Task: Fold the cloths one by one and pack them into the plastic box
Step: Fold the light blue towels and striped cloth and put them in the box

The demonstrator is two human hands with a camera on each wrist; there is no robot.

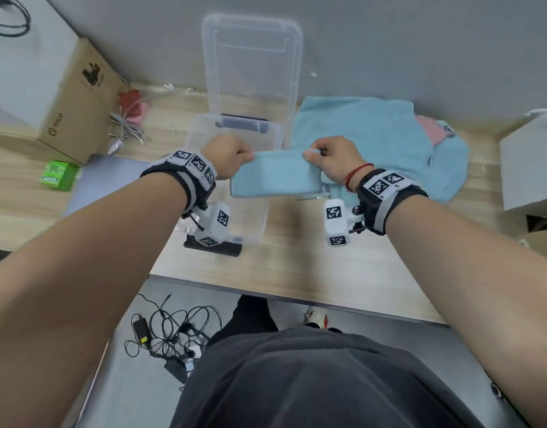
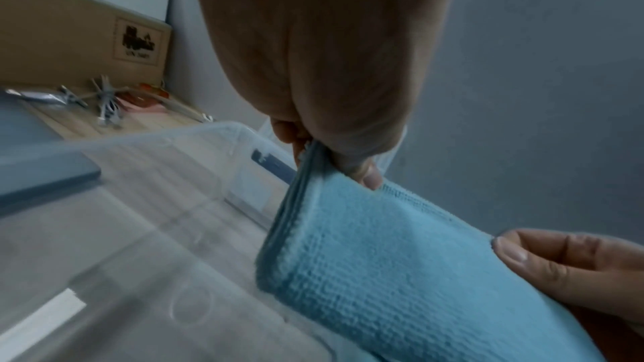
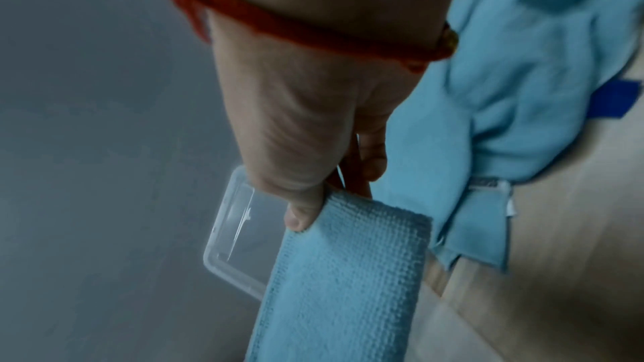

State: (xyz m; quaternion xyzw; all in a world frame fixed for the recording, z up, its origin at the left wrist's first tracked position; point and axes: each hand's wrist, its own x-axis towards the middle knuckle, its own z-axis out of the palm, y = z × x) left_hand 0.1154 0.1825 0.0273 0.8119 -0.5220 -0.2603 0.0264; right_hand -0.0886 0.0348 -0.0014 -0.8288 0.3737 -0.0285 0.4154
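A folded light-blue cloth (image 1: 273, 176) hangs between my two hands, above the right part of the clear plastic box (image 1: 201, 140). My left hand (image 1: 232, 157) pinches its upper left corner (image 2: 334, 175) between thumb and fingers. My right hand (image 1: 324, 156) pinches the upper right corner, thumb on the near face (image 3: 303, 214). The cloth (image 2: 400, 271) shows several stacked layers along its left edge. The box (image 2: 139, 216) stands open on the table, and I see no cloth in it. Its clear lid (image 1: 250, 60) leans upright behind it.
More light-blue cloth (image 1: 374, 137) lies rumpled on the wooden table to the right, over a pink cloth (image 1: 432, 129). A cardboard box (image 1: 77, 103), a green packet (image 1: 57, 176) and loose ties sit at left. A white box (image 1: 528, 171) stands at right. Cables lie on the floor.
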